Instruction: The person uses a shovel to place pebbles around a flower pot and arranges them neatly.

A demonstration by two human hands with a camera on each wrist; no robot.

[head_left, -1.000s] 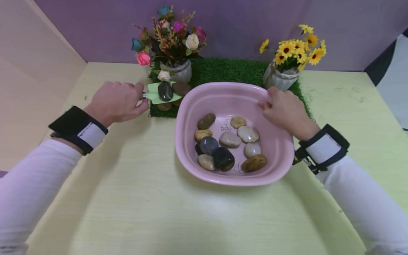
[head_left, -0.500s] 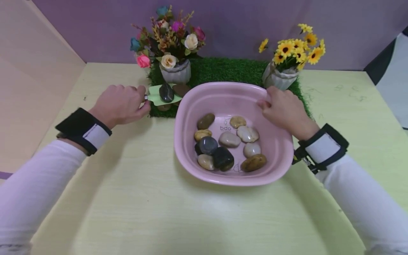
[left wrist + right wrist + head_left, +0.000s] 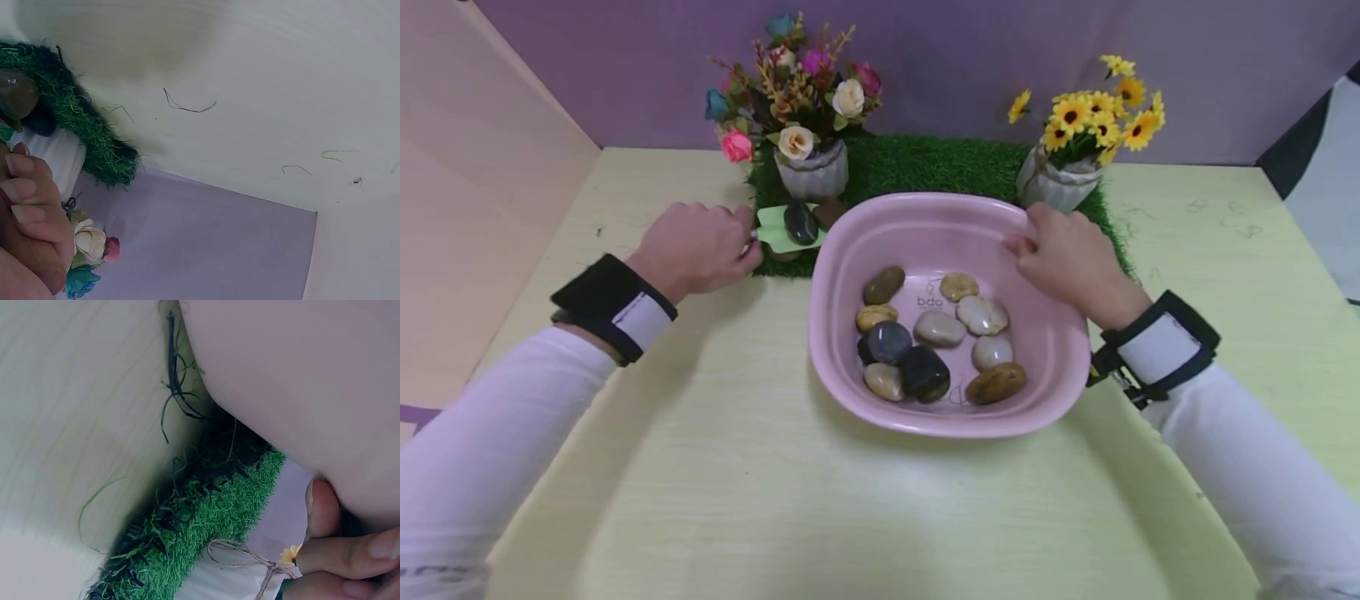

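The person's left hand (image 3: 703,250) is at the left of the table (image 3: 760,500), its fingers curled round the handle of a small pale-green flat-bladed shovel (image 3: 772,227); the handle itself is mostly hidden in the fist. The blade points right, over the near left corner of a green artificial-grass mat (image 3: 940,162), and carries a smooth, dark oval stone (image 3: 801,223). A reddish-brown stone (image 3: 830,213) shows just beyond the blade, beside the basin's rim. Whether the blade touches the mat cannot be told.

The right hand (image 3: 1067,258) pinches the far right rim of a pink rounded-square plastic basin (image 3: 925,215), thumb on the inner side. The basin is in the middle, covering part of the mat's near edge; inside it lies a loose group of smooth stones, among them a glossy black stone (image 3: 924,374) and a brown elongated stone (image 3: 996,383), both toward the near side.

On the mat at far left stands a whitish pot (image 3: 814,172) of mixed artificial flowers (image 3: 790,92); at far right, a second whitish pot (image 3: 1060,179), tied with twine, holds yellow flowers (image 3: 1101,117). Behind them is a purple wall (image 3: 940,67).
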